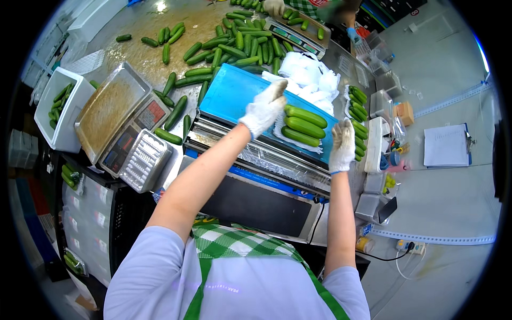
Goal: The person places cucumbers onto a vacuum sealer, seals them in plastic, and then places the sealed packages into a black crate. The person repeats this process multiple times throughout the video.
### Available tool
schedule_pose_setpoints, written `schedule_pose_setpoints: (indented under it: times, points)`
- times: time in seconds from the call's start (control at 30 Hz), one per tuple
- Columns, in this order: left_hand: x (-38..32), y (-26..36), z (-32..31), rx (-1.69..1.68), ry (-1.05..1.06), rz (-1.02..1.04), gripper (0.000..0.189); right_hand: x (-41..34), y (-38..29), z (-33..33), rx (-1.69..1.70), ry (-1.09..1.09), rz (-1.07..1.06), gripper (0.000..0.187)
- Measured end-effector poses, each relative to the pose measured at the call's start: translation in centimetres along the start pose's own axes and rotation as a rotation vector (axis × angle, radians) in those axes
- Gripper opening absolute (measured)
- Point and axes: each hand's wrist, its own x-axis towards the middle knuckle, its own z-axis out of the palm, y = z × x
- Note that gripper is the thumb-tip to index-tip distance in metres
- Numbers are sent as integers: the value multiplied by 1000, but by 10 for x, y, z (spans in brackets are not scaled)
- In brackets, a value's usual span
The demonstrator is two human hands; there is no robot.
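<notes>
My left hand [267, 105], in a white knit glove, is over the blue top [230, 90] of a film wrapping machine, beside the left end of three cucumbers [306, 123]. They lie side by side on a white padded sheet or tray [281, 134]. My right hand [342, 146], gloved too, is at the machine's right edge, a little right of the cucumbers; whether it touches the blue top is unclear. Neither hand shows a cucumber in its grasp. Clear film [264, 158] lies across the machine's rollers. Below it is a dark plate [260, 204].
Loose cucumbers [244, 46] cover the table beyond the machine. White netting [310, 76] is heaped behind it. At left stand a scale with a metal pan [114, 112] and a white foam box [60, 114]. Packed cucumbers [357, 104] lie right. A co-worker's gloved hand [274, 7] is near another scale [296, 38].
</notes>
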Motion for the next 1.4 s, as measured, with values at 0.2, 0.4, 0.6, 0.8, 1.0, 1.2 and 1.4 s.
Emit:
schedule_pose_setpoints:
  times: [0.2,0.4,0.6,0.8,1.0,1.2,1.4]
  points:
    - [-7,-12,57,317,200,112,33,13,31,38,-266,61,-98,50]
    - [0,-26,57,492,129,262,30,6,32,41,-285,31,-116,47]
    - [1,-14,50,426,-88,98,33,-3,30,39,-314,77,-120,43]
    - [10,8,-22,-316,-110,-328,55,-4,-4,-21,-249,11,-42,31]
    - [-64,50,-100,724,-273,-507,39,-75,-72,-74,-1068,-172,384,42]
    - [-96,64,-44,1602,-421,-300,61,-101,-61,-52,-1564,-332,503,61]
    - [-89,52,-38,1307,-377,-423,33,-96,-22,-52,-1055,-234,399,33]
